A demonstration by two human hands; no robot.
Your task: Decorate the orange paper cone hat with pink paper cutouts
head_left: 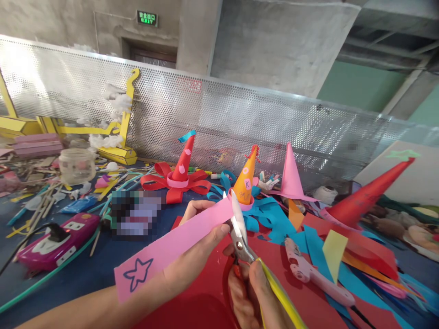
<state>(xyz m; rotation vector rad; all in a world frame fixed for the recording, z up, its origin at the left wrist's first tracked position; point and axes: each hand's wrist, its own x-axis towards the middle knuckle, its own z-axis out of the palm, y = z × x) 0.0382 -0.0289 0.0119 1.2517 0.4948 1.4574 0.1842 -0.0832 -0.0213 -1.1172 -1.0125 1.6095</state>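
Observation:
My left hand (200,253) grips a long pink strip (181,235), thumb on the front edge and fingers curled behind. A dark star outline is drawn on the strip's near end. In my right hand (252,292) is a pair of scissors (242,246) with yellow and red on the handles. Its blades are parted around the strip's far end, close to my left thumb. Right behind the blades stands an orange cone hat (245,183) with a pink band and blue strips at its base. Below both hands lies red sheet material (206,283).
A red cone hat (181,167) with looped strips and a pink cone hat (291,176) stand farther back; another red cone (372,196) leans at right. A pink glue gun (308,272) lies right of the scissors. A purple power strip (61,240) and clear jar (77,167) are left.

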